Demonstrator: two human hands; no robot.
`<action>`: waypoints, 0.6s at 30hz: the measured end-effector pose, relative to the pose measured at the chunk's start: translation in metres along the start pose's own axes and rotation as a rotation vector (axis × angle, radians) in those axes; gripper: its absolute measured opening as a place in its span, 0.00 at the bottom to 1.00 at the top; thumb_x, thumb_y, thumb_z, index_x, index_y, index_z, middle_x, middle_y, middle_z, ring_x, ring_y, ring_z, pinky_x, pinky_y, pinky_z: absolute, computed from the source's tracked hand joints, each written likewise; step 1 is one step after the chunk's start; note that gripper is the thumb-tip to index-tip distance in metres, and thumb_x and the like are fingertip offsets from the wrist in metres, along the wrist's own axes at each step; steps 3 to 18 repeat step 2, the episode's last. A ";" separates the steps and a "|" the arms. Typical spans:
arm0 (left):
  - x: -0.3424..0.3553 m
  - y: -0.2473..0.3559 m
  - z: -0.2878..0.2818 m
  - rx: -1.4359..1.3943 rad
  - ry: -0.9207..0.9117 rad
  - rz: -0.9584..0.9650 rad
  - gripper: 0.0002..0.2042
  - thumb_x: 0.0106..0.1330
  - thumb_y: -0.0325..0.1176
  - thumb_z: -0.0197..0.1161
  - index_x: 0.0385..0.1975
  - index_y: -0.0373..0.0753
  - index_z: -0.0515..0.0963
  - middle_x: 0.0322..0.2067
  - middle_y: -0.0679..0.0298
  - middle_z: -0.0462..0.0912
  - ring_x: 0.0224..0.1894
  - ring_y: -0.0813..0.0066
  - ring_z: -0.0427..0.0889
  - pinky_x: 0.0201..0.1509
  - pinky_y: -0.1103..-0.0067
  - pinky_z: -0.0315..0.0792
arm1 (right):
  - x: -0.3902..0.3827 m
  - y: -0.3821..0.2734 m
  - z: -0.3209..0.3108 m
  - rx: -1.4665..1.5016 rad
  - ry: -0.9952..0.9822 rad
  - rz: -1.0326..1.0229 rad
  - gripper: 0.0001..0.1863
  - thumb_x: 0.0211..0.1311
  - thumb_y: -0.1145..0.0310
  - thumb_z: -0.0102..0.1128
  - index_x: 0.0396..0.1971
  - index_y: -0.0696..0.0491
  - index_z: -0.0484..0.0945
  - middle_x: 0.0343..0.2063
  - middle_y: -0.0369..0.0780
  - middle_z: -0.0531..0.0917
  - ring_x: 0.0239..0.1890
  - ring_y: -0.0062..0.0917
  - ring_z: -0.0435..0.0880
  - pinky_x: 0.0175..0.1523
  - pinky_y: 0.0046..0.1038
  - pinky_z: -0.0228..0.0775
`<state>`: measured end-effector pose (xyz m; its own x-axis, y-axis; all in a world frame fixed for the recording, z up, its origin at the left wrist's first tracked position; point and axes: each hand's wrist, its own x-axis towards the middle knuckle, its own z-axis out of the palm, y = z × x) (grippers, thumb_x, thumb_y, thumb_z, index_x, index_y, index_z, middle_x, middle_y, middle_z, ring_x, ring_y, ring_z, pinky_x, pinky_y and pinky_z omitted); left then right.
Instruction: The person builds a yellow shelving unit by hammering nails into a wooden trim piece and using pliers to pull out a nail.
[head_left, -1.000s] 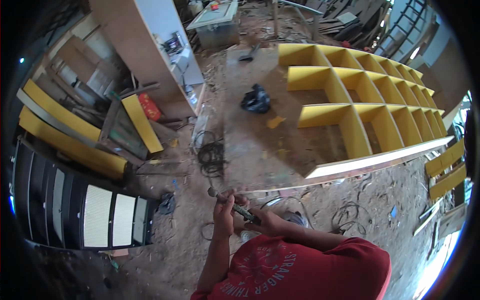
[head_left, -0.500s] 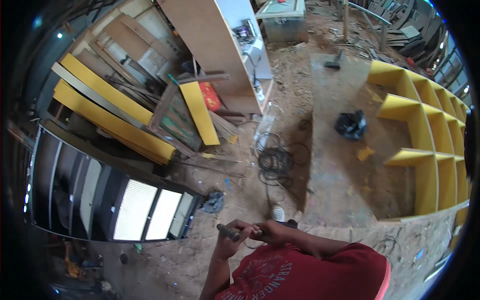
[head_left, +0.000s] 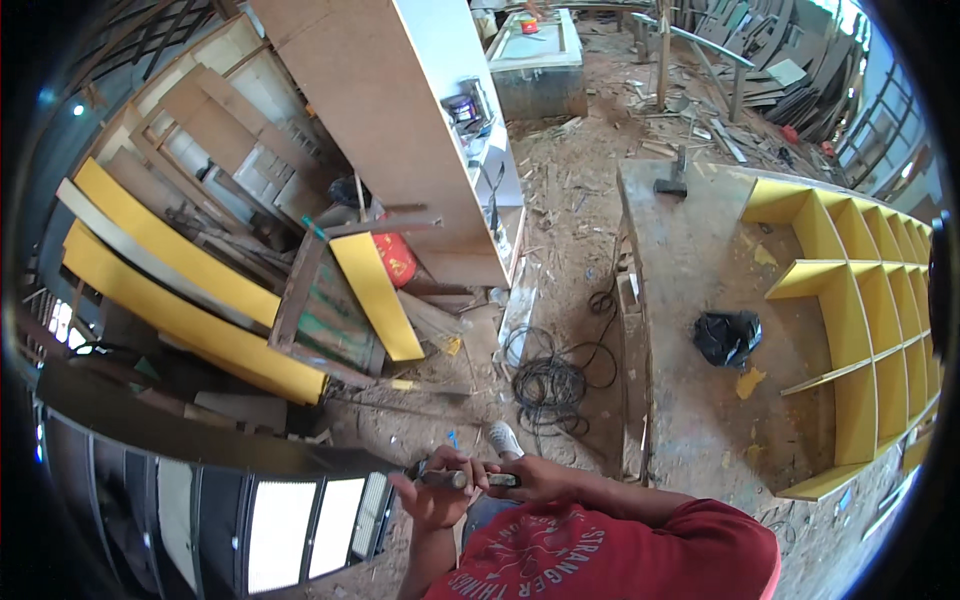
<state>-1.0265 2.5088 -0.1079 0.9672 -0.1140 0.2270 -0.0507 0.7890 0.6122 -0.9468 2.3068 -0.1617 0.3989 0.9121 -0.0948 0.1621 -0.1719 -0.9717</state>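
Observation:
Low in the middle of the view, both hands meet in front of my red shirt. My left hand has its fingers curled around a short, greyish rod-like tool, with the thumb stuck out to the side. My right hand is closed on a dark end beside the left fingers. I cannot tell whether this is one tool or two pieces; the fingers hide its middle. To the right, a worn wooden workbench bears a yellow compartmented shelf unit, a crumpled black plastic bag and a hammer.
Coiled black cable lies on the dirt floor ahead of my foot. At left stand a black cabinet with light panels and long yellow boards. A tall brown cabinet rises behind them. Scrap wood litters the far floor.
The view has tilted up and turned, so the surroundings sit lower. My left thumb now sticks out away from the tool. Both hands stay together at it.

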 end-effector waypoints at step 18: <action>0.034 0.006 -0.048 -0.018 -0.108 -0.040 0.42 0.75 0.74 0.47 0.60 0.34 0.74 0.31 0.57 0.81 0.42 0.60 0.81 0.71 0.55 0.62 | 0.027 0.001 -0.023 -0.030 0.013 0.054 0.26 0.72 0.49 0.67 0.57 0.54 0.81 0.39 0.58 0.87 0.41 0.54 0.89 0.48 0.46 0.78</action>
